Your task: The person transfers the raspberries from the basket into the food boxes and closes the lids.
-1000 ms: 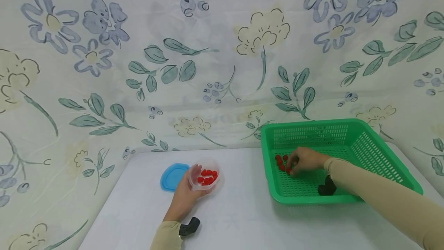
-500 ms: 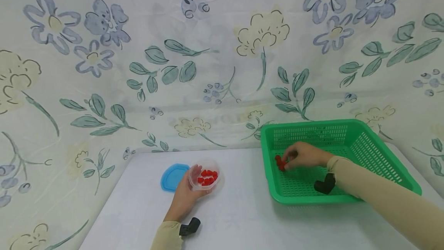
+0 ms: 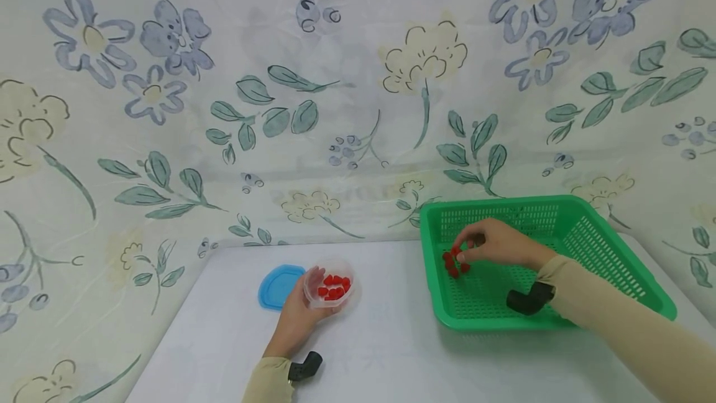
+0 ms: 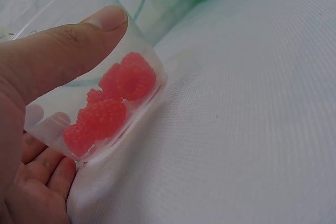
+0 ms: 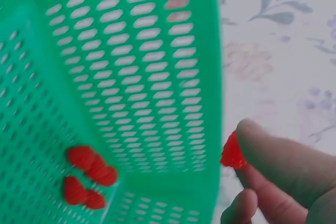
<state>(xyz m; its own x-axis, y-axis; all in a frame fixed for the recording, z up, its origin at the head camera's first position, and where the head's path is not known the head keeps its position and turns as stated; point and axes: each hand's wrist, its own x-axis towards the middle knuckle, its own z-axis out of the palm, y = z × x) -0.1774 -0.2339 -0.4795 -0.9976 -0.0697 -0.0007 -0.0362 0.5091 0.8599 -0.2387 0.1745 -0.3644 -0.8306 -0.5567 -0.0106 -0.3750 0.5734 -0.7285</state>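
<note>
My left hand (image 3: 298, 321) grips a clear plastic container (image 3: 331, 266), tilted on the table, with the thumb against its outer wall in the left wrist view. Several red raspberries (image 4: 135, 80) lie inside it. Over the left end of a green plastic basket (image 3: 503, 323), my right hand (image 3: 498, 244) pinches one raspberry (image 5: 232, 153) between thumb and fingers. More raspberries (image 5: 81, 157) sit on the basket floor near its left wall. The curled fingers partly hide the held raspberry.
A blue lid (image 3: 274, 288) lies on the white table (image 3: 380, 353) just left of the container. Behind the table hangs a floral sheet (image 3: 358, 204). The basket's raised walls surround the loose raspberries.
My right hand has moved away from me within the basket and has a raspberry pinched now. The left hand and container stay in place.
</note>
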